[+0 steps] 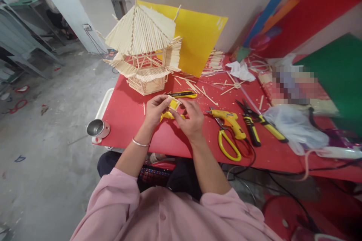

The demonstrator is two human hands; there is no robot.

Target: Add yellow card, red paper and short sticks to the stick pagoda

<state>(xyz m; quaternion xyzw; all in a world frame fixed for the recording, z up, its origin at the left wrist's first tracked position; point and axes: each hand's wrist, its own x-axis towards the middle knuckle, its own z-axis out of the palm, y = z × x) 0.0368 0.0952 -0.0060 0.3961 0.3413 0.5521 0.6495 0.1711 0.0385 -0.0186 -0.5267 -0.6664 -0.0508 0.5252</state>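
Left hand (158, 108) and right hand (192, 117) pinch a small stick frame (174, 99), centre of picture, from opposite sides, apparently to steady it.

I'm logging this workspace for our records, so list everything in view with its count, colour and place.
Stick frame: one, pale, between both hands
Stick pavilion: one, pale, back left of table
Loose sticks: many, pale, beside pavilion
Utility knife: one, yellow-black, beyond hands
Glue gun: one, yellow, right of hands
Scissors: one pair, yellow-handled, by glue gun
Cutters: one pair, yellow-black, right of glue gun
Cup: one, silver, table's left corner
Yellow sheet: one, behind pavilion
Plastic bag: one, clear, right side
Table: one, red, ahead
Chair: one, grey, far left
Blurred items, back right: uncounted
Bracelet: one, silver, left wrist
Shirt: one, pink, worn
Hands: two, left and right, at frame
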